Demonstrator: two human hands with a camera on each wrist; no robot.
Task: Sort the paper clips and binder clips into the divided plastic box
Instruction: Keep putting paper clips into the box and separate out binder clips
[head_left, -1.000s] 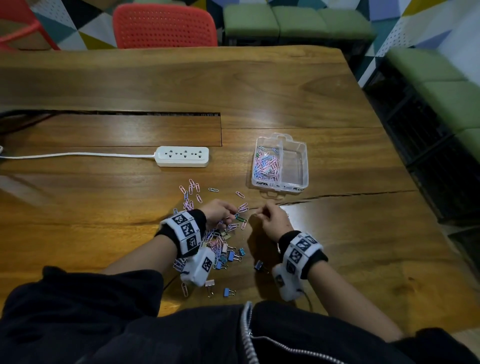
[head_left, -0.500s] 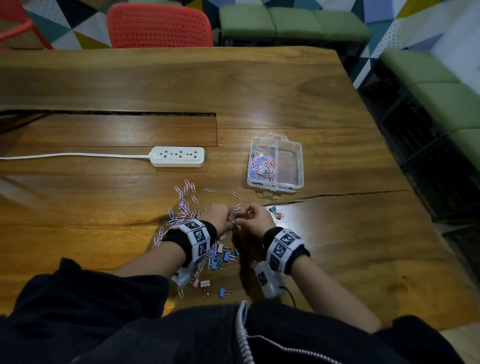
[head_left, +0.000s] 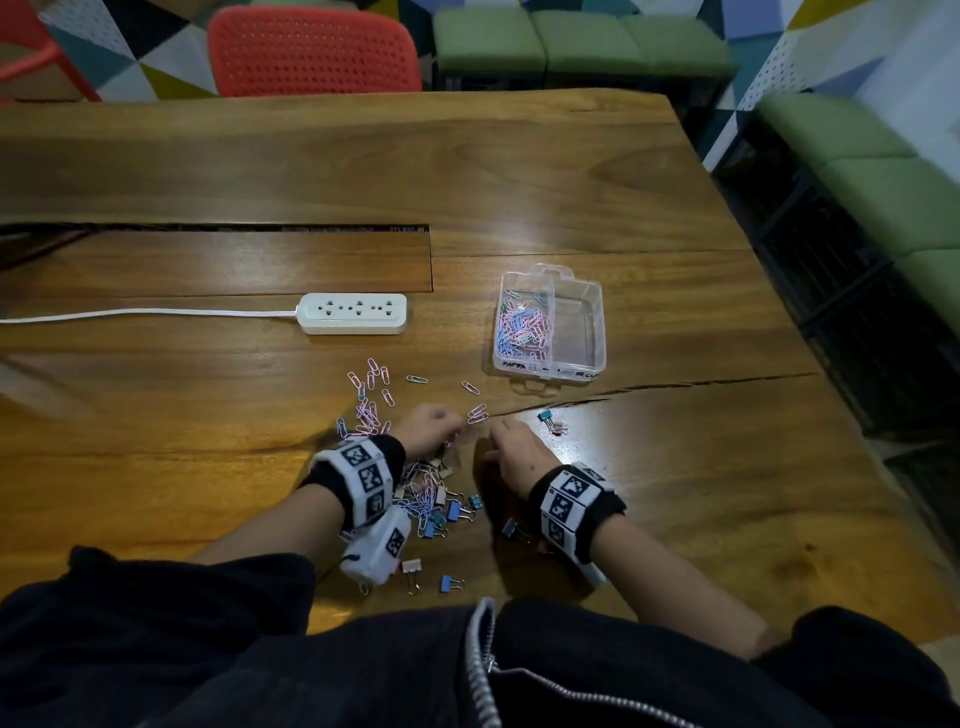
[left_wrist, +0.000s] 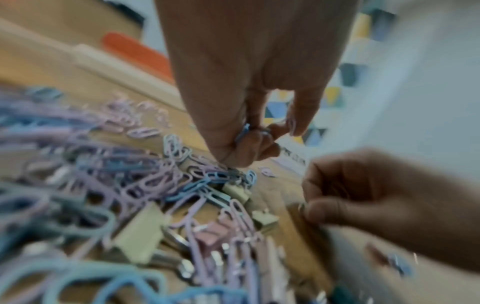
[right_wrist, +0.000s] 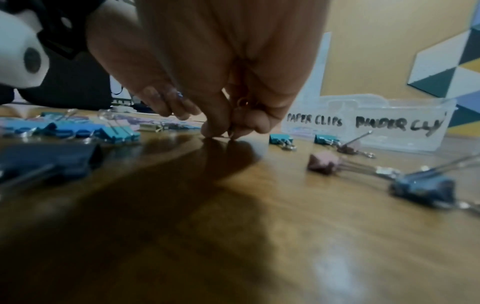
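Right hand: the right hand (head_left: 514, 454) sits a little closer to the near edge of the table (head_left: 675, 493) and a little further toward its left edge than a second ago.
Left hand: the left hand (head_left: 428, 426), with paper clips (left_wrist: 244, 129) pinched in its fingers, has drawn back from the right; half a second ago the two touched.
Gap: a strip of bare wood now shows between the two hands.
Uncovered clips: a teal binder clip (head_left: 544, 415) and a pink binder clip (head_left: 558, 429) now lie in plain view just right of the right hand, in front of the divided box (head_left: 597, 332), where that hand lay a second ago.
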